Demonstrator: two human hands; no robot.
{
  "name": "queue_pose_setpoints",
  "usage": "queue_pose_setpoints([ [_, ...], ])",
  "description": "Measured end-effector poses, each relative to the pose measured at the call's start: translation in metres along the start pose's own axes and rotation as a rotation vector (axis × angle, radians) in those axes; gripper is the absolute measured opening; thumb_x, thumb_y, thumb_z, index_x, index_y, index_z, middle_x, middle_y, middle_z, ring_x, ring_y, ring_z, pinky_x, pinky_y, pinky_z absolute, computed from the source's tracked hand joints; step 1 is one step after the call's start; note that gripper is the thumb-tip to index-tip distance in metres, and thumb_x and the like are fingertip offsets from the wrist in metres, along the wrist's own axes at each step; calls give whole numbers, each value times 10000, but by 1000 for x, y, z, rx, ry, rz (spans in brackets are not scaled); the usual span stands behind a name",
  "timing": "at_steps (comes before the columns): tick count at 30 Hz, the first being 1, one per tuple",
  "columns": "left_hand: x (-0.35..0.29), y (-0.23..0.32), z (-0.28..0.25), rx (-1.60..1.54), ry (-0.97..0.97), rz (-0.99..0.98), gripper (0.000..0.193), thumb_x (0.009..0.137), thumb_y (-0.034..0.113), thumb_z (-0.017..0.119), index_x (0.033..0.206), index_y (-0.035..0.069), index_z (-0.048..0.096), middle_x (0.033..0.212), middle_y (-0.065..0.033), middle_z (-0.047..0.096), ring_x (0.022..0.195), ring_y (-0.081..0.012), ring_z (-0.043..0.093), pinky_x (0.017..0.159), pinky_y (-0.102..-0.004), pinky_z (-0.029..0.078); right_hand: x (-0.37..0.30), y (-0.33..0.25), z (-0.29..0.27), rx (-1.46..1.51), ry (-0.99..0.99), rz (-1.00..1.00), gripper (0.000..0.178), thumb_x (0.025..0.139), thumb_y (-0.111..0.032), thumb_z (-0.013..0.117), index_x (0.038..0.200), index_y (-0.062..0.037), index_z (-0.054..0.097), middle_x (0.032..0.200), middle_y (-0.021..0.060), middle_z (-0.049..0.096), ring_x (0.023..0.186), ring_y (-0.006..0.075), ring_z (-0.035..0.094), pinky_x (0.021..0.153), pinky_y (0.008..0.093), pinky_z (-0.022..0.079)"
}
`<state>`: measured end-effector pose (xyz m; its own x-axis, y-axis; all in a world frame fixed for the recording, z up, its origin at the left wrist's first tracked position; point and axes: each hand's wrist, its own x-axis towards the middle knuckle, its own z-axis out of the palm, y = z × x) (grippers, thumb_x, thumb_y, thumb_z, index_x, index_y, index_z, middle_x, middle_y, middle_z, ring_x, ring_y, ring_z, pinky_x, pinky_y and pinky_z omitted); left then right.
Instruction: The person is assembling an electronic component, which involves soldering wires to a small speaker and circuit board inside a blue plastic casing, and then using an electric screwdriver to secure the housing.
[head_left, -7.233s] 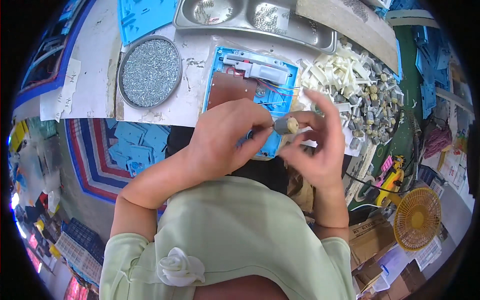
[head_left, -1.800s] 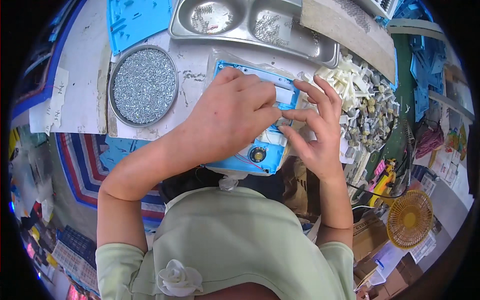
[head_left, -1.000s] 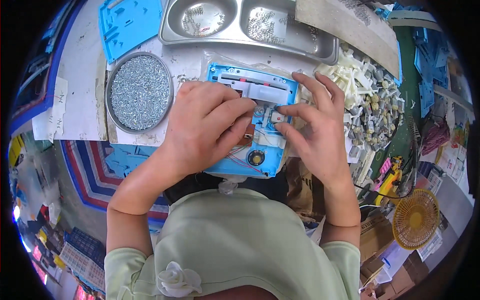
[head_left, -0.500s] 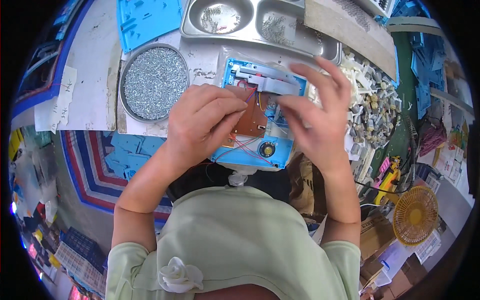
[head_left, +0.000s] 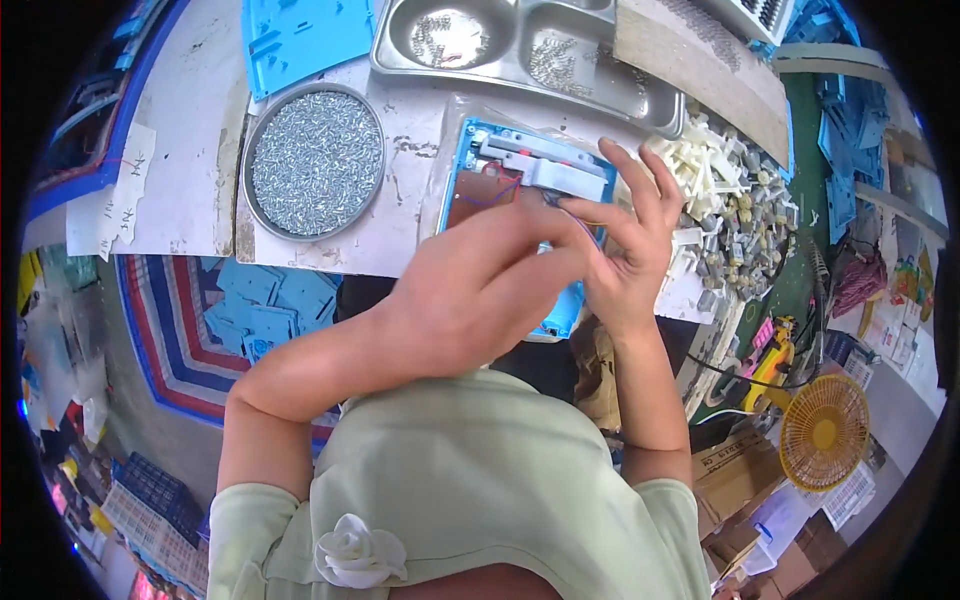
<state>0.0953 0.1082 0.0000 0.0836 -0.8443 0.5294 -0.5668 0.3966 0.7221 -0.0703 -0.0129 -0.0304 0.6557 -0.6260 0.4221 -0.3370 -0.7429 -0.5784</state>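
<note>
A blue plastic casing lies open on the workbench, with a grey plastic bar and a brown circuit board inside. My left hand reaches across the casing and covers much of the board. Its fingers are curled and pressed together, meeting my right hand near the casing's right side; whatever they pinch is hidden. Over that right edge, my right hand has its fingers apart and raised. A thin wire runs between the two hands. Red and blue wires show above the board.
A round tray of small metal screws stands at left. Behind the casing is a steel compartment tray with small metal parts. White plastic pieces and grey parts are heaped at right. Blue panels lie far left.
My left hand has swung right across the casing to meet my right hand, covering the lower wires and round part. My right hand has shifted slightly left and down.
</note>
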Motion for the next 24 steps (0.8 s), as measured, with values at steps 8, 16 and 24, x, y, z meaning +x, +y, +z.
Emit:
queue_pose_setpoints([
  [8,13,-15,13,8,45,-123,339,835,-59,717,1154,16,632,1022,-134,656,736,-221,668,628,-307,542,-7,8,-11,141,99,32,154,731,-101,839,872,-131,785,1303,97,667,1332,365,446,1105,465,344],
  [16,33,-17,8,-91,-155,-310,186,894,-34,689,1077,-6,701,877,-75,697,679,-136,680,604,-273,551,15,6,-22,-8,81,-150,153,712,-96,835,824,-123,733,1253,75,687,1325,357,427,1060,453,367],
  [24,36,-12,8,-228,-179,-555,95,908,-34,687,1002,-24,697,856,-52,686,683,-82,671,601,-238,544,19,4,-23,48,107,-168,136,730,-117,847,817,-100,745,1227,89,704,1320,329,460,1101,437,341],
])
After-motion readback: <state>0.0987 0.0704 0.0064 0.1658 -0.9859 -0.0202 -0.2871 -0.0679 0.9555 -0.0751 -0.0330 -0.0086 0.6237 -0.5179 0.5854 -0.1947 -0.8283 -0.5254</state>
